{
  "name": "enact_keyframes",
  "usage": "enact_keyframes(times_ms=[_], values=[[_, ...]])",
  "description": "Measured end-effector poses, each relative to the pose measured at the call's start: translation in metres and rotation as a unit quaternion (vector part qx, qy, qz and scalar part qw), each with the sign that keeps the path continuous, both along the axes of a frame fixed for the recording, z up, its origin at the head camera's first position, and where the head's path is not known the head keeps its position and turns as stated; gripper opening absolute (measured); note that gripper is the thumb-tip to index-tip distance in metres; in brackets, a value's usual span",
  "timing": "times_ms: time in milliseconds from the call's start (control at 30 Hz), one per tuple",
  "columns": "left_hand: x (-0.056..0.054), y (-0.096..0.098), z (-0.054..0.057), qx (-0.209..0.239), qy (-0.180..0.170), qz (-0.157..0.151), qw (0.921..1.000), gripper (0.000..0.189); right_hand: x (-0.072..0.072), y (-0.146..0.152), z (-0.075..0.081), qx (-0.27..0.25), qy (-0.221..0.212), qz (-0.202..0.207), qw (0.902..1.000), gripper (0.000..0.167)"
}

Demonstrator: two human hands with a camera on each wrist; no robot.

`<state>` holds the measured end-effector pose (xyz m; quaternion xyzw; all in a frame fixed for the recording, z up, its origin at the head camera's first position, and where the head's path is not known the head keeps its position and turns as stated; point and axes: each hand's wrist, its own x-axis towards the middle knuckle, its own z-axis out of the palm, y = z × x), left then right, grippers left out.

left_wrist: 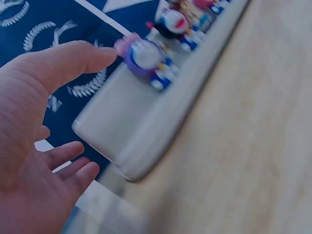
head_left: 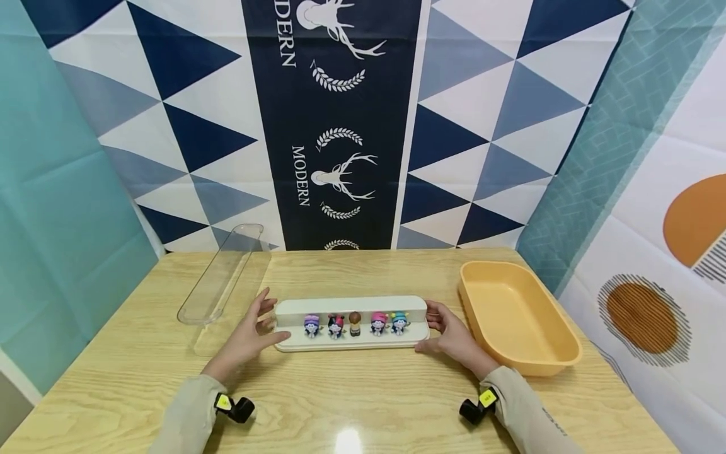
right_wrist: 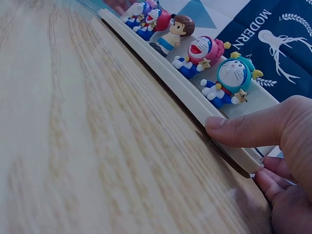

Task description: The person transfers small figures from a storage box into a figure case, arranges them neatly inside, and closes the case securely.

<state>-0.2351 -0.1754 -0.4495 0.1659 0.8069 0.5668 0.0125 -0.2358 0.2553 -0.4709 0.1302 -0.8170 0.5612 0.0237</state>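
Observation:
A long cream display stand point(head_left: 351, 304) lies across the wooden table, with a raised step along its back. Several small figurines stand in a row on it: a purple-hatted cat point(head_left: 311, 326), a black-and-red one point(head_left: 336, 326), a brown-haired boy point(head_left: 355, 324), a pink-hatted cat point(head_left: 379, 323) and a teal-hatted cat point(head_left: 399, 323). At the left end, my left hand point(head_left: 255, 328) is spread with relaxed fingers, its thumb over the corner. My right hand point(head_left: 450, 334) grips the right end, thumb on the front edge and fingers around the end, as the right wrist view shows.
A clear plastic cover point(head_left: 224, 277) lies on the table at the back left. To the right, beside my right forearm, sits a yellow plastic basin point(head_left: 535, 367). A patterned cloth point(head_left: 334, 126) hangs behind the table's far edge.

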Motion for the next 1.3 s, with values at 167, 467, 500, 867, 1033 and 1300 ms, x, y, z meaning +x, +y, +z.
enact_keyframes(times_ms=[167, 467, 500, 867, 1033, 1300], values=[[0.007, -0.001, 0.023, -0.016, 0.077, 0.030, 0.9964, 0.095, 0.000, 0.000, 0.000, -0.007, -0.001, 0.006, 1.0000, 0.098], [0.017, -0.022, 0.050, -0.089, 0.269, 0.129, 0.9503, 0.085, 0.001, -0.001, -0.004, -0.008, 0.002, 0.010, 0.9999, 0.097], [0.018, -0.025, 0.051, -0.105, 0.270, 0.140, 0.9468, 0.084, 0.002, 0.000, -0.004, -0.006, 0.004, 0.009, 0.9999, 0.097], [0.018, -0.041, 0.060, -0.267, 0.058, 0.232, 0.9334, 0.117, 0.001, 0.001, -0.002, -0.014, 0.006, 0.008, 0.9999, 0.095], [0.015, -0.046, 0.057, -0.302, 0.025, 0.263, 0.9159, 0.125, 0.000, 0.000, -0.003, -0.013, 0.006, 0.007, 0.9999, 0.095], [0.017, -0.051, 0.052, -0.312, 0.043, 0.278, 0.9077, 0.109, 0.000, 0.002, -0.003, -0.013, 0.006, 0.007, 0.9999, 0.094]])
